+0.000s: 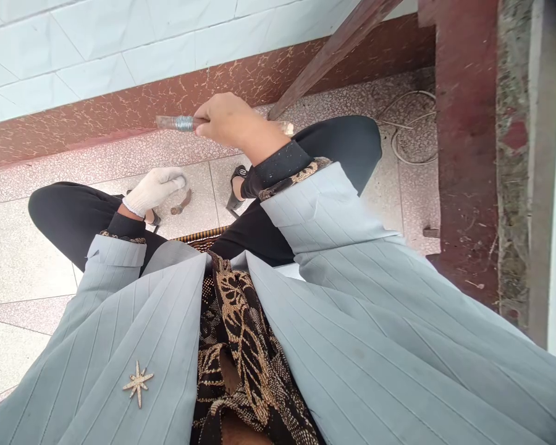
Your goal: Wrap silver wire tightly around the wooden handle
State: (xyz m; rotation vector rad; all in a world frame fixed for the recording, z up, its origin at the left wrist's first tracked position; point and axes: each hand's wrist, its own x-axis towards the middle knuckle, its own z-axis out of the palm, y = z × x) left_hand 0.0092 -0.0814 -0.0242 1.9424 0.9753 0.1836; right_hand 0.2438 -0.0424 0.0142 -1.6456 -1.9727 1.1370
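My right hand [229,120] is bare and closed around a flat-tipped tool [184,123] with silver wire wound about its neck. The tool points left, and its tip lies at the lower part of the brown veined baseboard [204,83]; whether it touches cannot be told. My left hand [152,190], in a white knitted glove, is held low by my left knee with its fingers curled in. Just past its fingertips shows a curved brown piece [183,203] with a round end. I cannot make out whether the glove holds this piece or it lies on the floor.
Pale tiles [97,49] cover the wall above the baseboard. A wooden leg [328,59] slants down to the floor beyond my right hand. At right stands a dark red wooden post [466,136], with a coiled pale cable [414,162] beside it. I sit low above speckled floor tiles [23,259].
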